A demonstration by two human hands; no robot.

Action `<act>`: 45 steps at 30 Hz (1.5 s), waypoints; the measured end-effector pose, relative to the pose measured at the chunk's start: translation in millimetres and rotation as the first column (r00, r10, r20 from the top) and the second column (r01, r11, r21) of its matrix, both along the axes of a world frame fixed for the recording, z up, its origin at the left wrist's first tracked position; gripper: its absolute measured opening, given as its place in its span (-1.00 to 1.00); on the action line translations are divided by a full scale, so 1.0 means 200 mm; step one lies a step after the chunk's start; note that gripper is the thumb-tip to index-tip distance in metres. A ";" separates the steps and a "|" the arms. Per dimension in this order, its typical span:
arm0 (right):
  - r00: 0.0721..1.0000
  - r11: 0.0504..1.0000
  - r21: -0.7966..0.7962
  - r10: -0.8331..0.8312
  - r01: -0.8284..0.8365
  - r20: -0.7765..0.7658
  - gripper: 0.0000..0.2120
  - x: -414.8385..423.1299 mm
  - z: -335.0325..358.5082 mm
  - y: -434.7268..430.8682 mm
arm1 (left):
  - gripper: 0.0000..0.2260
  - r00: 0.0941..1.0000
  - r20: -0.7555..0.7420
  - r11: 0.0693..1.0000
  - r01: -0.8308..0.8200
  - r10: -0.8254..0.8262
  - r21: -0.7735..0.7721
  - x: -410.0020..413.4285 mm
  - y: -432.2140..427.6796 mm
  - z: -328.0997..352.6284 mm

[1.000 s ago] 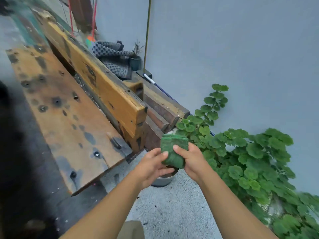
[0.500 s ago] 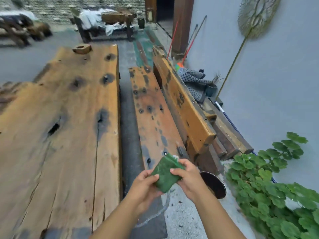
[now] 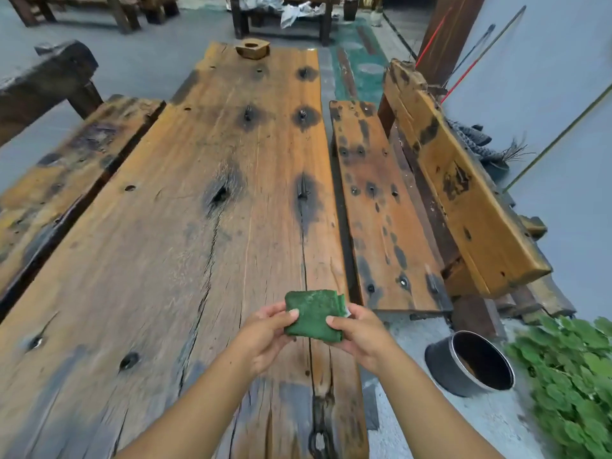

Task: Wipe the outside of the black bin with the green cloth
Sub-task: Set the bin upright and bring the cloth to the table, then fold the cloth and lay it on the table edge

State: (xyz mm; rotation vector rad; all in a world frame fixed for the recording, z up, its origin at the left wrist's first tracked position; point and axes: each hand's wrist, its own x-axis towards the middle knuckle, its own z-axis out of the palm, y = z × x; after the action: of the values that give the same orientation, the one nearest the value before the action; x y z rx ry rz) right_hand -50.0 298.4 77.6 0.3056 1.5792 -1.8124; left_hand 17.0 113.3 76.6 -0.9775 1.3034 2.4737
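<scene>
A folded green cloth [image 3: 314, 314] is held above the near end of a long wooden table [image 3: 205, 226]. My left hand [image 3: 265, 336] pinches its left edge and my right hand [image 3: 359, 336] pinches its right edge, thumbs on top. The black bin [image 3: 443, 366], a low round container with a metal rim and dark inside, stands on the grey floor at the lower right, to the right of my right hand and apart from it.
A wooden bench [image 3: 384, 207] with a backrest [image 3: 463, 193] runs along the table's right side. Green leafy plants [image 3: 569, 382] crowd the floor right of the bin. A small wooden block [image 3: 252, 49] sits at the table's far end. Another bench [image 3: 59, 173] lies at left.
The view has swung left, from the wall and plants to the table. My hands still hold the cloth, now over the table's near end, and the bin lies off to the right.
</scene>
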 end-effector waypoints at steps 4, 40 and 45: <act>0.998 0.997 0.080 -0.013 0.008 0.055 -0.75 0.06 -0.17 -0.25 | -0.62 0.988 0.097 0.984 0.132 -0.121 -0.123 0.06 -0.24 -0.12; 0.722 0.808 0.332 -0.586 0.486 0.369 -0.79 0.29 -0.77 -0.37 | -0.65 0.685 0.296 0.086 0.464 -0.665 -0.882 0.10 -0.04 -0.79; 0.636 0.762 0.243 -0.639 0.600 0.432 -0.74 0.30 -0.74 -0.38 | -0.61 0.633 0.369 -0.093 0.425 -0.681 -0.900 0.13 -0.02 -0.80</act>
State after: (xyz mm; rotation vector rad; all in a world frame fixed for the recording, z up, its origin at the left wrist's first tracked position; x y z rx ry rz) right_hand 9.6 221.8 -69.7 1.3962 1.2360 -1.9282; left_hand 43.0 109.1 -83.9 -0.0129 2.7050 0.8075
